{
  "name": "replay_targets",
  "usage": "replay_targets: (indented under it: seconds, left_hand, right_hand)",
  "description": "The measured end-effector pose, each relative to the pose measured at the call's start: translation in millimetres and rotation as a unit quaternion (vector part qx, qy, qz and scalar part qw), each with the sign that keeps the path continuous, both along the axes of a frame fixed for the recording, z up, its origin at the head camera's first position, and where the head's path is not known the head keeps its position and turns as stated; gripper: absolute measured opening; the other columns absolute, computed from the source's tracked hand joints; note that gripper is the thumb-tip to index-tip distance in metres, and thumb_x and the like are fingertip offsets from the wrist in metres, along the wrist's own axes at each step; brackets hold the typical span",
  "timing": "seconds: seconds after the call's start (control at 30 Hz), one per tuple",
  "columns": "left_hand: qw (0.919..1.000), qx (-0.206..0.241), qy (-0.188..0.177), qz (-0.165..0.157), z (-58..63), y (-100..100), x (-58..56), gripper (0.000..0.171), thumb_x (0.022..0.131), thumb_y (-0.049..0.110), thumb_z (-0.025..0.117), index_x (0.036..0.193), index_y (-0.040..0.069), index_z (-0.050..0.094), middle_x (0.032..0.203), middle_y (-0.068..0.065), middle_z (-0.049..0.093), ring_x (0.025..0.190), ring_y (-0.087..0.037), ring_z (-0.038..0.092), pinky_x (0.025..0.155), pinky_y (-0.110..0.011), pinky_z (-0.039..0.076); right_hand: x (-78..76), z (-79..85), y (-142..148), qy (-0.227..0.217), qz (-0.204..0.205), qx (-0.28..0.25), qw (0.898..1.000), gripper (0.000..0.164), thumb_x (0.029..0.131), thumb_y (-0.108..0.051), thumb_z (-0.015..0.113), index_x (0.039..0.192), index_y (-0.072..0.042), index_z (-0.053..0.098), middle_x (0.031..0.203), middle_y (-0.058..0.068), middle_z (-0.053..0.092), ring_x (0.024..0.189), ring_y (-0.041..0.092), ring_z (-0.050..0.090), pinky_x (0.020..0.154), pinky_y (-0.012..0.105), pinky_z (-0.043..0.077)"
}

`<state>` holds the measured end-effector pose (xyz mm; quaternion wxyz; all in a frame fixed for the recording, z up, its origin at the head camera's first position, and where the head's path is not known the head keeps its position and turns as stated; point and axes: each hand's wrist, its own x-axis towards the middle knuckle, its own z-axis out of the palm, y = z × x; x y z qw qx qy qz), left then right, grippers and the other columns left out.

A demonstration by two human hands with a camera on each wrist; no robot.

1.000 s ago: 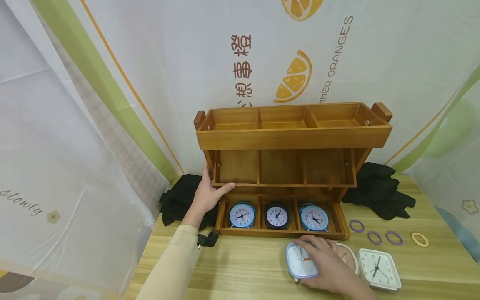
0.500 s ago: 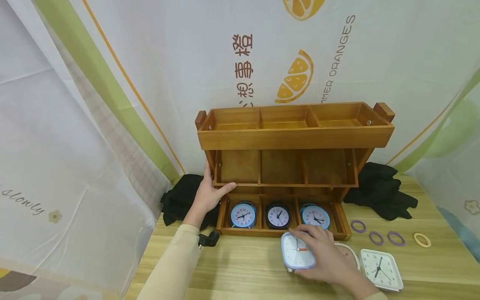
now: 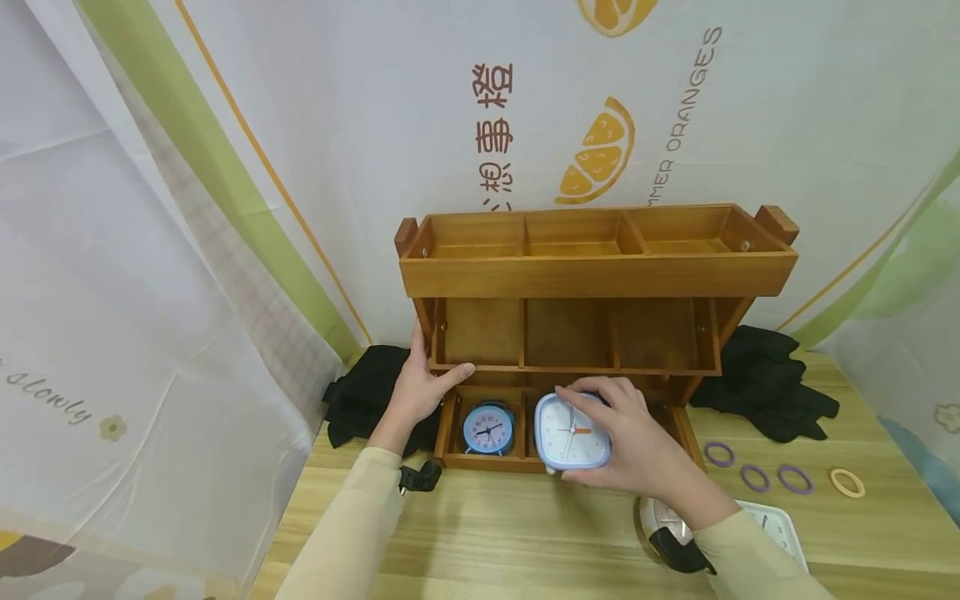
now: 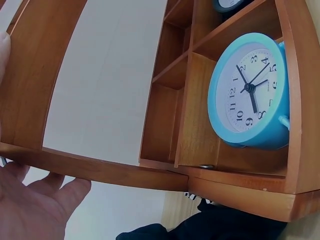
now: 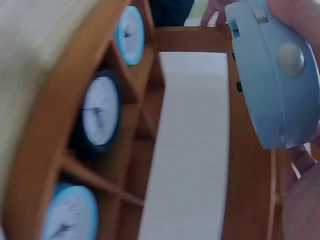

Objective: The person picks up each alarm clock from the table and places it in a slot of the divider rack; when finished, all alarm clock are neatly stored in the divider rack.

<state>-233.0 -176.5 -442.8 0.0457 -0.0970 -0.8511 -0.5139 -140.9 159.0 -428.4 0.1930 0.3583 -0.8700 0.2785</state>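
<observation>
A tiered wooden organizer box (image 3: pixel 600 275) stands opened out in the head view. My left hand (image 3: pixel 422 379) holds the left side of its middle tray, thumb over the front edge and fingers along the outer side. My right hand (image 3: pixel 637 433) grips a pale blue square alarm clock (image 3: pixel 558 433) by its side, raised in front of the bottom tray. A round blue alarm clock (image 4: pixel 285 115) sits in the bottom tray's left compartment. The right wrist view shows a black clock (image 5: pixel 100 112) in the middle compartment and another blue clock (image 5: pixel 70 215) beyond it.
A partly covered white square clock (image 3: pixel 783 533) and a round clock (image 3: pixel 663 521) lie by the right forearm. Several rings (image 3: pixel 795 479) lie at the right. Black cloth (image 3: pixel 761 392) bunches at both sides of the box. A printed curtain (image 3: pixel 360 125) hangs behind.
My right hand has lifted the pale blue clock off the table and carried it up and left toward the middle tray. My left hand has stayed on the box.
</observation>
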Motion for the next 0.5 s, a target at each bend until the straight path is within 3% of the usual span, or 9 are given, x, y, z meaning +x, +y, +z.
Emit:
replay_targets:
  seconds: [0.17,0.37,0.5]
  left_hand:
    - [1.0000,-0.002,-0.005,0.002,0.6,1,-0.8,0.119,0.091,0.048,0.080,0.164,0.043,-0.014,0.173,-0.002,0.016,0.155,-0.032,0.030,0.121,-0.059,0.030]
    - [1.0000,-0.001,0.005,-0.001,0.7,1,-2.0,0.118,0.091,0.046,0.081,0.164,0.046,-0.011,0.171,-0.004,0.024,0.149,-0.033,0.040,0.118,-0.058,0.034]
    - [1.0000,-0.006,0.004,0.004,0.0,-1,-2.1,0.118,0.091,0.047,0.081,0.165,0.042,-0.011,0.173,-0.004,0.020,0.152,-0.034,0.035,0.120,-0.059,0.032]
  right_hand:
    - [-15.5,22.2,-13,0.006,0.009,0.006,1.000,0.105,0.058,-0.046,0.103,0.147,-0.013,0.059,0.141,0.007,0.054,0.121,0.029,0.044,0.094,0.053,0.041]
    - [-35.1,39.1,-28,0.002,0.007,0.014,1.000,0.108,0.059,-0.046,0.103,0.149,-0.011,0.055,0.143,0.009,0.052,0.122,0.032,0.044,0.096,0.056,0.042]
    - [-49.3,46.5,-41,0.003,0.011,0.004,1.000,0.106,0.060,-0.045,0.103,0.148,-0.010,0.056,0.142,0.011,0.053,0.122,0.035,0.046,0.098,0.060,0.041]
